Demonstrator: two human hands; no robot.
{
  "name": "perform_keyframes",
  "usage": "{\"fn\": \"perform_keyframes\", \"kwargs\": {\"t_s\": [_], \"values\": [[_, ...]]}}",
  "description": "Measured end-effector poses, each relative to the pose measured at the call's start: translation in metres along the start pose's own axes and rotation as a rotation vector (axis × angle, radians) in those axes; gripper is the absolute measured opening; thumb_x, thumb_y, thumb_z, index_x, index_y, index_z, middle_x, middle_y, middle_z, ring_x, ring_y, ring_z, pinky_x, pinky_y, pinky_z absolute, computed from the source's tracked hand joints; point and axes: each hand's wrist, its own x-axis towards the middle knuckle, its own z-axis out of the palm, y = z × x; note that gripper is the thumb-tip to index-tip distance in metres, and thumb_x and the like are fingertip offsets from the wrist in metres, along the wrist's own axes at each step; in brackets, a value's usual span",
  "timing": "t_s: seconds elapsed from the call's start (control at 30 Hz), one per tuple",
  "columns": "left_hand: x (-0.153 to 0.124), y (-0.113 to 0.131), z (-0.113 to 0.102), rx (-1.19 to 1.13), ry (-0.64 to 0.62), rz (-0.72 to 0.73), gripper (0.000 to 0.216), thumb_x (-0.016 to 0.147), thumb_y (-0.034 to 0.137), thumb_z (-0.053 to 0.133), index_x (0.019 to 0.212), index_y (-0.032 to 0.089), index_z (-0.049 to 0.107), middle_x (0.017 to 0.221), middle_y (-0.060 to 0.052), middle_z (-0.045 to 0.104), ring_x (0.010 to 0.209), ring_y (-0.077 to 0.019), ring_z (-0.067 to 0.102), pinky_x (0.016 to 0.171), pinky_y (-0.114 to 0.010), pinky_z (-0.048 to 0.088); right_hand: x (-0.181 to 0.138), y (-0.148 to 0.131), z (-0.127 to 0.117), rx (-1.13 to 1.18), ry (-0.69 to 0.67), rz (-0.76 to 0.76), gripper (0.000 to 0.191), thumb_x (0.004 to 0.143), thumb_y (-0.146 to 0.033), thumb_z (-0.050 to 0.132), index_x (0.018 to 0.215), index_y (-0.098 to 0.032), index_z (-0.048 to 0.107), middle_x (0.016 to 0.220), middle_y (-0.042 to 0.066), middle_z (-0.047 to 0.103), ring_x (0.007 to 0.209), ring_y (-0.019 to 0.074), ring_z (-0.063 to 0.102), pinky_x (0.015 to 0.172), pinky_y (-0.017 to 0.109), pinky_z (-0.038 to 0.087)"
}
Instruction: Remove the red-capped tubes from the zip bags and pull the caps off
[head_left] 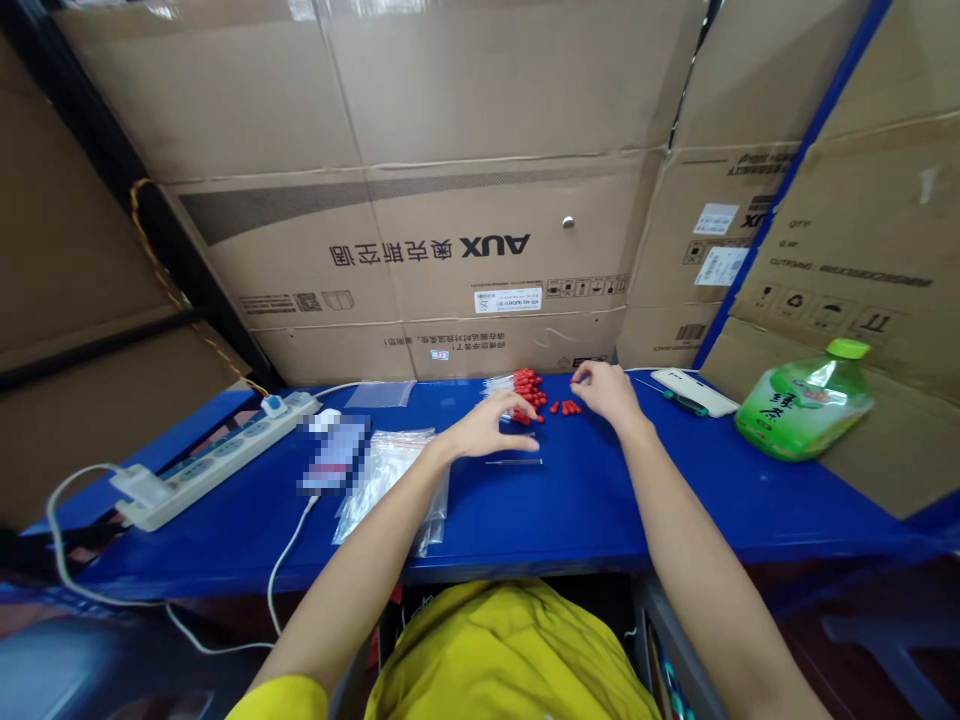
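My right hand [609,392] is closed in a pinch at the back of the blue table [585,500], with a small red rubber bulb [574,380] showing at its fingertips. Several loose red bulbs [571,408] lie just below and left of it. My left hand [487,428] hovers at the front of a pile of clear droppers with red bulbs [527,382]. Its thumb and fingers are apart, and I see nothing gripped between them. A thin clear tube [514,462] lies crosswise on the table below the left hand's thumb.
Clear plastic bags [390,480] lie left of my left arm, beside a phone [335,455] on a cable. A white power strip [225,455] runs along the left side. At right stand a green bottle [806,402] and a white flat object [694,390]. Cardboard [450,120] walls the back.
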Motion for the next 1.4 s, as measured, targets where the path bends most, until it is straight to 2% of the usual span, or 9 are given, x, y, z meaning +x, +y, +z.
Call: {"fn": "perform_keyframes", "kwargs": {"t_s": [0.1,0.2,0.33,0.53,0.7,0.83,1.0,1.2,1.4], "values": [[-0.003,0.003,-0.001,0.063,-0.184,0.082,0.048,0.070,0.055,0.087,0.105,0.025,0.072,0.122,-0.008,0.063,0.121,-0.0272,0.055,0.109,-0.040,0.041,0.004,0.022,-0.002,-0.107,-0.070,0.172,0.010,0.076,-0.025,0.074,0.085,-0.025,0.079,0.094,0.010,0.077,0.089,0.0249,0.072,0.078,0.031,0.050],[-0.003,-0.003,0.003,0.128,-0.241,0.088,0.045,0.070,0.051,0.088,0.104,0.025,0.073,0.120,-0.008,0.061,0.121,-0.0279,0.054,0.108,-0.040,0.041,0.005,0.031,0.000,-0.105,-0.182,0.227,0.010,0.076,-0.025,0.074,0.083,-0.026,0.081,0.093,0.009,0.078,0.086,0.0237,0.072,0.076,0.030,0.050],[-0.003,-0.008,0.004,0.212,-0.290,0.061,0.033,0.076,0.038,0.086,0.102,0.023,0.073,0.118,-0.007,0.061,0.119,-0.0269,0.055,0.105,-0.037,0.042,0.006,0.029,0.006,-0.102,-0.223,0.223,0.011,0.075,-0.028,0.075,0.084,-0.026,0.082,0.094,0.008,0.078,0.087,0.0221,0.072,0.077,0.028,0.050],[-0.004,-0.007,0.000,0.284,-0.253,0.041,0.027,0.079,0.036,0.082,0.100,0.023,0.071,0.115,-0.007,0.064,0.115,-0.0264,0.057,0.103,-0.038,0.043,0.004,0.026,0.010,-0.125,-0.215,0.202,0.015,0.080,-0.030,0.070,0.090,-0.028,0.081,0.102,0.009,0.077,0.094,0.0241,0.072,0.080,0.031,0.051],[-0.003,-0.014,0.000,0.364,-0.107,0.021,0.019,0.090,0.038,0.070,0.100,0.022,0.068,0.111,-0.007,0.067,0.109,-0.0246,0.059,0.098,-0.037,0.046,0.002,0.017,0.010,-0.166,-0.152,0.194,0.019,0.085,-0.030,0.065,0.096,-0.027,0.080,0.109,0.013,0.076,0.099,0.0285,0.072,0.081,0.035,0.051],[-0.002,-0.022,0.001,0.493,0.051,-0.089,0.012,0.093,0.031,0.065,0.098,0.021,0.067,0.111,-0.008,0.069,0.105,-0.0251,0.061,0.092,-0.038,0.048,-0.001,0.001,0.009,-0.107,-0.115,0.068,0.020,0.090,-0.033,0.061,0.099,-0.027,0.079,0.101,0.009,0.078,0.096,0.0247,0.072,0.077,0.030,0.048],[-0.003,-0.025,0.001,0.519,0.112,-0.150,0.014,0.096,0.033,0.060,0.100,0.022,0.067,0.109,-0.007,0.070,0.103,-0.0253,0.061,0.089,-0.038,0.049,-0.011,-0.024,0.010,-0.105,-0.300,-0.193,0.019,0.086,-0.044,0.071,0.089,-0.027,0.079,0.092,0.004,0.078,0.090,0.0209,0.070,0.074,0.027,0.045],[-0.005,-0.018,0.006,0.350,-0.083,-0.006,0.043,0.082,0.059,0.075,0.108,0.026,0.068,0.114,-0.005,0.068,0.111,-0.0261,0.059,0.097,-0.038,0.046,-0.022,-0.041,0.014,-0.224,-0.372,-0.272,0.020,0.084,-0.046,0.074,0.090,-0.027,0.080,0.100,0.006,0.078,0.108,0.0253,0.065,0.086,0.030,0.045],[-0.003,-0.018,0.010,0.363,-0.150,-0.048,0.042,0.078,0.050,0.082,0.108,0.024,0.067,0.116,-0.006,0.065,0.112,-0.0259,0.057,0.098,-0.037,0.045,-0.023,-0.041,0.014,-0.216,-0.354,-0.259,0.009,0.082,-0.030,0.071,0.086,-0.025,0.077,0.096,0.005,0.077,0.105,0.0244,0.066,0.085,0.030,0.044]]}}
